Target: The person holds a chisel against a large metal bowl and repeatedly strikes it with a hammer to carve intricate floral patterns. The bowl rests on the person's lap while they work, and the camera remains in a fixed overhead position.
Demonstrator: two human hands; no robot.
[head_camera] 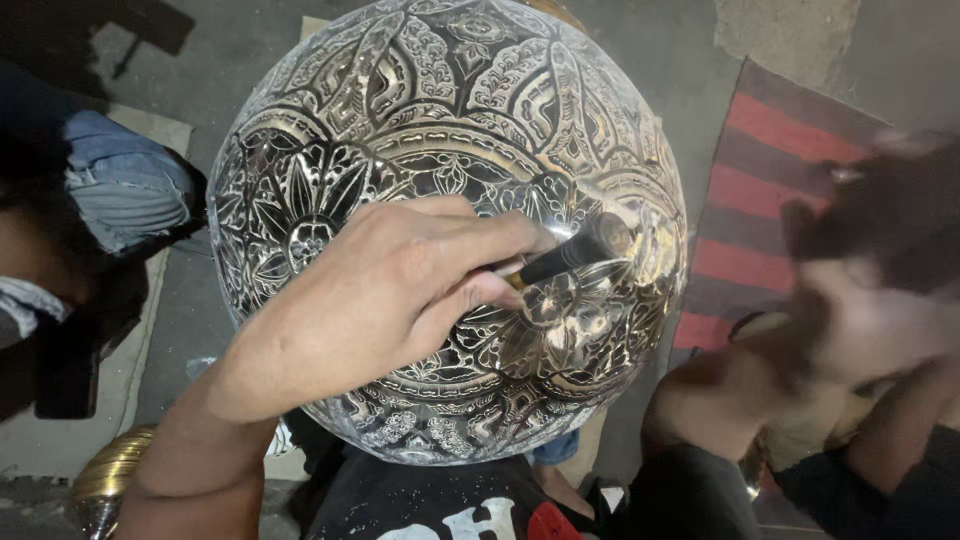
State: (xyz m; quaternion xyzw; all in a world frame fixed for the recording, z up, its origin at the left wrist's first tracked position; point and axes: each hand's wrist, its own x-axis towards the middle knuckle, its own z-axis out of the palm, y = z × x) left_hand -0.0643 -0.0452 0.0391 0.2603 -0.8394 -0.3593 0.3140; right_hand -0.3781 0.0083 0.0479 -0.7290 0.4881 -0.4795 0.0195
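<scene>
A large round metal vessel, silver and covered in engraved floral patterns, fills the middle of the view and rests against my lap. My left hand lies on its surface, shut on a short dark chisel. The chisel's tip presses on a flower motif right of centre. My right hand is raised at the right, well apart from the vessel and blurred by motion. It grips a dark hammer, which shows only as a smear.
A red and black striped rug lies on the concrete floor at the right. Another person in blue denim sits close at the left. A brass-coloured object stands at the bottom left. My knee is beside the vessel.
</scene>
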